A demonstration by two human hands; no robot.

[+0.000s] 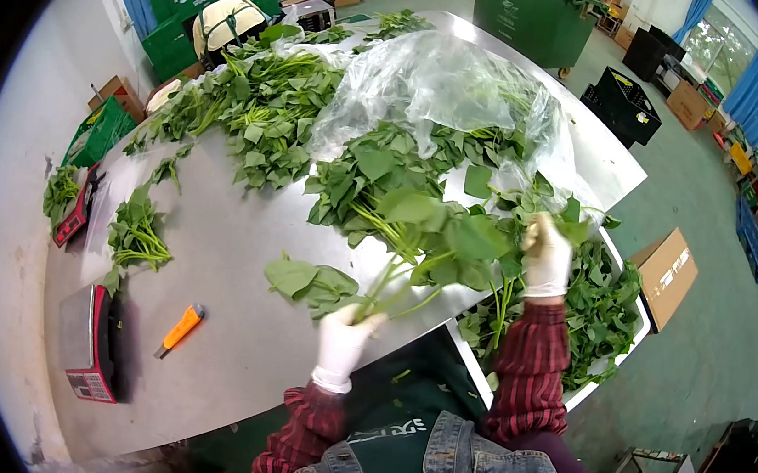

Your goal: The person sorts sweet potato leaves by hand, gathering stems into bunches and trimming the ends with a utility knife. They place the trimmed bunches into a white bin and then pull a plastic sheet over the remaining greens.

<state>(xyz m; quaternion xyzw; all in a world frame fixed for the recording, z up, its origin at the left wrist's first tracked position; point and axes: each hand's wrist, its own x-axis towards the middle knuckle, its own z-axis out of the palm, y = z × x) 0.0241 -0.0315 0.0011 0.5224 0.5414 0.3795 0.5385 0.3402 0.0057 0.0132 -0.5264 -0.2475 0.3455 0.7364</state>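
Observation:
My left hand point(345, 342), in a white glove, is closed around the lower stems of a bunch of leafy greens point(408, 263) over the table's near edge. The broad leaves point away from me and are slightly blurred. My right hand point(547, 257), also gloved, is raised above a white crate point(469, 361) of greens, fingers pinched together. Leaves show right at its fingertips; exactly what it grips is partly hidden. Just beyond both hands lies a heap of the same greens point(372, 167), partly covered by a clear plastic sheet point(427, 85).
On the metal table point(232, 313) lie an orange utility knife point(180, 331), a red-edged scale point(90, 345) and a small bunch of greens point(135, 229). A cardboard box point(666, 278) stands right of the crate. Beyond are a green bin point(531, 22) and a black crate point(626, 105).

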